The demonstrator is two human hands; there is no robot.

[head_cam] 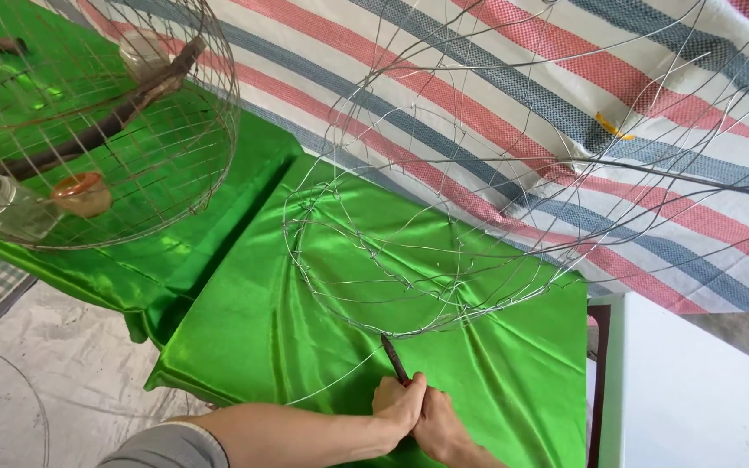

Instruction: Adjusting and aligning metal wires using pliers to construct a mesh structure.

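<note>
An unfinished dome of thin wire (444,251) rests on a shiny green cloth (253,321). Slim pliers with a dark red handle (394,358) touch the frame's bottom rim with their tip. My left hand (398,401) and my right hand (440,426) are pressed together around the pliers' handle at the bottom of the view. A loose thin wire (331,380) runs from the pliers' tip across the cloth toward my left forearm. A grey sleeve covers my left upper arm.
A finished round wire cage (97,130) stands at the top left with a branch perch (123,113), a glass jar (6,204) and an orange cup (81,192) inside. A red, blue and white striped tarp (565,95) hangs behind. Grey floor (71,364) lies at the left.
</note>
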